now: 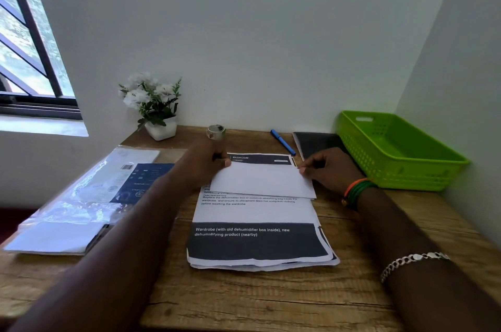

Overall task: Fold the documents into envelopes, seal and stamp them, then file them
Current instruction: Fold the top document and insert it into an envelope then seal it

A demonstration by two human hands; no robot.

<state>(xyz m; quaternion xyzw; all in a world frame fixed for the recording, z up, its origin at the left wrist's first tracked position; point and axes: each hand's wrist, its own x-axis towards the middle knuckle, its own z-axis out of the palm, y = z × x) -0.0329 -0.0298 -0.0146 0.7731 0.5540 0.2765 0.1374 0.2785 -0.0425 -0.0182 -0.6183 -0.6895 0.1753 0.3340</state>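
The stack of papers [257, 239] lies mid-desk [244, 299], nearest the person; it looks light, limp and easily creased. On it sits a white folded sheet [261, 180], pinched at its far corners by the left hand [206, 166] and right hand [329, 169]: corners suit aligning edges. Beyond are a tape roll [216, 131], pen [282, 142] and green basket [398, 150]

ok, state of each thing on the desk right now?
Top document: far end held folded toward the near end, not creased flat.
Left hand: pinches the fold's left corner.
Right hand: pinches the right corner.
Document stack: flat, unfolded.
Green basket: nothing visible inside.
Blue pen: lying flat.
Tape roll: standing, untouched.
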